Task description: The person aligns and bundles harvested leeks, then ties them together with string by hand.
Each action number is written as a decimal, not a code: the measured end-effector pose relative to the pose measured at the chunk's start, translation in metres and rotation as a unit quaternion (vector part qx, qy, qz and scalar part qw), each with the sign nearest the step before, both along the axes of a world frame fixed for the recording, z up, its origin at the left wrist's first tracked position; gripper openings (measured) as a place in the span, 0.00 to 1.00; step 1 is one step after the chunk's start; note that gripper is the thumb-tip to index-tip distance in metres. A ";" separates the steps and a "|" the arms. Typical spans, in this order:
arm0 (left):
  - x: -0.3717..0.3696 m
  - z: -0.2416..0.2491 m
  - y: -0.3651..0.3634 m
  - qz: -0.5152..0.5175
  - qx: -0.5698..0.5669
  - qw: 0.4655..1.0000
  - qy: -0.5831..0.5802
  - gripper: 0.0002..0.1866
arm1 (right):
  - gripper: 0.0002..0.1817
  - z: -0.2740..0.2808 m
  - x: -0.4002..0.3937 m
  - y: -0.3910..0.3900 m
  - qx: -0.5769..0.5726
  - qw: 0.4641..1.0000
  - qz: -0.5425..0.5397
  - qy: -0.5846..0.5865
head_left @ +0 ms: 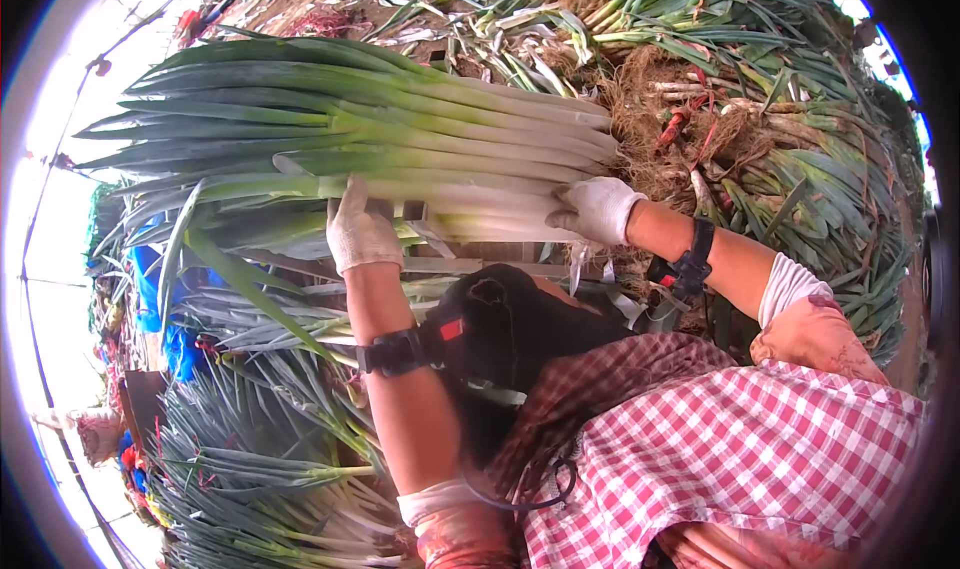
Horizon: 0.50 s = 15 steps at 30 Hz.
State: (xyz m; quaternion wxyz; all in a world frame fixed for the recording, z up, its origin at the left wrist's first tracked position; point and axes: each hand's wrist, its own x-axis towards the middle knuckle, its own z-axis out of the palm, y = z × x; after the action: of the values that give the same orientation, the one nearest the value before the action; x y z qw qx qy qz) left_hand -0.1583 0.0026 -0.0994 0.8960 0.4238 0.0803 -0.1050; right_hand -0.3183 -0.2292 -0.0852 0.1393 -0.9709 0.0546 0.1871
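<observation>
A thick bundle of large green onions (430, 139) lies across the upper middle of the head view, white stems to the right and dark green leaves to the left. My left hand (362, 231), in a white glove, is closed on the bundle's near edge, where green turns pale, with its thumb on top. At the white stems near the right end, my gloved right hand (597, 210) grips the same edge. Its fingertips are partly hidden against the stems. Just right of my left hand, a small grey metal piece (416, 212) shows below the stems.
Untrimmed onions with roots (820, 169) are heaped at the right and top. More green onions (270, 469) lie in a pile at the lower left. Blue plastic (180, 349) hangs at the left. A slatted surface (450, 266) shows beneath the bundle.
</observation>
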 end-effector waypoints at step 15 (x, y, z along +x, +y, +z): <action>0.012 0.011 0.000 0.018 0.219 0.975 0.009 0.17 | 0.25 -0.005 0.030 -0.002 -0.033 0.999 0.015 0.010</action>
State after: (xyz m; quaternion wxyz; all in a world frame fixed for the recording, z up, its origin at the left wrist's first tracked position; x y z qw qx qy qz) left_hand -0.1461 0.0026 -0.0882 0.7823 0.6075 0.1172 -0.0726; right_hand -0.2881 -0.2317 -0.0897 0.1039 -0.9738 0.0476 0.1968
